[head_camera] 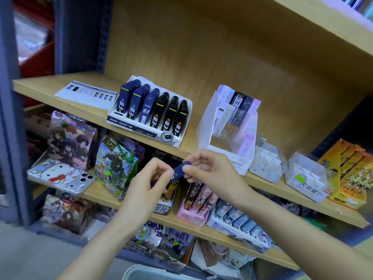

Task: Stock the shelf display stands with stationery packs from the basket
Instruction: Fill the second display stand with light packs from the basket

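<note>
Both hands meet in front of the upper wooden shelf [50, 85], holding one dark blue stationery pack [179, 170] between them. The left hand [149, 182] pinches the pack's lower end with thumb and fingertips, and the right hand [210, 170] pinches its upper end, so each grip is clamped on the pack. More dark blue shows under the left fingers (whether that is a second pack, I cannot tell). The pack is tilted, its upper end to the right, and it hangs in the air below the shelf edge, apart from any stand. On the shelf behind it stands a white display stand [145, 128] with six full rows of packs, three blue on the left and three black on the right. Just to its right is a taller white stand [210, 122] holding a few packs at the back. A printed leaflet [86, 94] lies flat to the left, and two clear boxes [266, 164] and an orange carton [351, 174] sit further right. The pale rim of the basket [141, 269] shows at the bottom edge.
</note>
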Demonstrator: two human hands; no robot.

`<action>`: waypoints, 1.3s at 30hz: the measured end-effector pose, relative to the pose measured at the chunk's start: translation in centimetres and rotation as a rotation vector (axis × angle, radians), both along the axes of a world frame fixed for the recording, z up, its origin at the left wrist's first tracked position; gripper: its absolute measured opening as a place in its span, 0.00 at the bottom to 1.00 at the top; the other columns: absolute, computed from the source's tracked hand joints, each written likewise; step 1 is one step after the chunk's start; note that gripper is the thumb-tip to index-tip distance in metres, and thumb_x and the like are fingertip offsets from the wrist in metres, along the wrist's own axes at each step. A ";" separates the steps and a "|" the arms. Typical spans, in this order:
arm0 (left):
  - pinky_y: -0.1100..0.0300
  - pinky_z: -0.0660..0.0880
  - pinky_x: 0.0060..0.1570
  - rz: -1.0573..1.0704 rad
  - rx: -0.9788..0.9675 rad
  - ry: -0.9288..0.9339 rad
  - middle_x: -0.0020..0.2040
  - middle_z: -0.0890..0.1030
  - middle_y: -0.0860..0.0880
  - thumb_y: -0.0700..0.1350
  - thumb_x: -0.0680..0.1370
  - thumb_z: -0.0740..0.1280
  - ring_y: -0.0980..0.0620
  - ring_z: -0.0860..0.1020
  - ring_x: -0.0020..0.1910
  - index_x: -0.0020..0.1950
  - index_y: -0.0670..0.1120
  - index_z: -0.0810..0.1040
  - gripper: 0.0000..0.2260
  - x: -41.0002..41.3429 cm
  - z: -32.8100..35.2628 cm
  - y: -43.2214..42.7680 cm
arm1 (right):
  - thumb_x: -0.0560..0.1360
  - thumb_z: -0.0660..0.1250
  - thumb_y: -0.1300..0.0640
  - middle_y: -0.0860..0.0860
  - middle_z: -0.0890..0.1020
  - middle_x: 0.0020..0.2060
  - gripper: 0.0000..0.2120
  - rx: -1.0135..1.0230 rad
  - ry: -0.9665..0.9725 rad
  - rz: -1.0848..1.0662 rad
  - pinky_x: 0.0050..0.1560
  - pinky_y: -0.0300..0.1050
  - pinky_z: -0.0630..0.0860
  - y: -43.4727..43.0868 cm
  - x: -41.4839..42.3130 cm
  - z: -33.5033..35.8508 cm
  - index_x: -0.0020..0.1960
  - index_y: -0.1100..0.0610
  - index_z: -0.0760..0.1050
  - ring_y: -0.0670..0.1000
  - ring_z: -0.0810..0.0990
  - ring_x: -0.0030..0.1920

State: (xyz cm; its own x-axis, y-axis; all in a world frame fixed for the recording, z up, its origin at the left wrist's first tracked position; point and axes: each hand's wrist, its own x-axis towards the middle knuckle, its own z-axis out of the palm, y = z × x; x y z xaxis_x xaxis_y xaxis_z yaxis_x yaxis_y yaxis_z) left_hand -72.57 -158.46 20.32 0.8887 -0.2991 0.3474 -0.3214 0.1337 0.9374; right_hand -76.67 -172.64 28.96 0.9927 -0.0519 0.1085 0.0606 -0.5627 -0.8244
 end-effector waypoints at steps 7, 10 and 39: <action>0.66 0.66 0.45 0.324 0.309 -0.329 0.45 0.72 0.58 0.41 0.79 0.64 0.59 0.71 0.46 0.50 0.52 0.72 0.06 2.7 1.3 4.4 | 0.74 0.69 0.62 0.51 0.82 0.38 0.05 -0.064 -0.300 -0.044 0.42 0.42 0.81 3.2 2.2 2.1 0.43 0.53 0.77 0.47 0.82 0.37; 0.61 0.64 0.54 0.481 0.392 -0.398 0.49 0.69 0.55 0.41 0.78 0.63 0.53 0.70 0.54 0.58 0.48 0.74 0.09 5.6 3.1 6.6 | 0.75 0.69 0.62 0.50 0.82 0.37 0.08 -0.087 -0.421 -0.075 0.46 0.50 0.81 4.8 4.6 3.7 0.42 0.50 0.75 0.49 0.82 0.38; 0.55 0.63 0.47 0.448 0.656 -0.422 0.48 0.71 0.51 0.49 0.81 0.61 0.47 0.69 0.51 0.59 0.44 0.69 0.11 12.7 3.5 8.7 | 0.75 0.68 0.56 0.51 0.81 0.41 0.04 -0.865 -0.294 0.032 0.49 0.48 0.77 10.7 15.8 6.6 0.48 0.55 0.79 0.52 0.80 0.44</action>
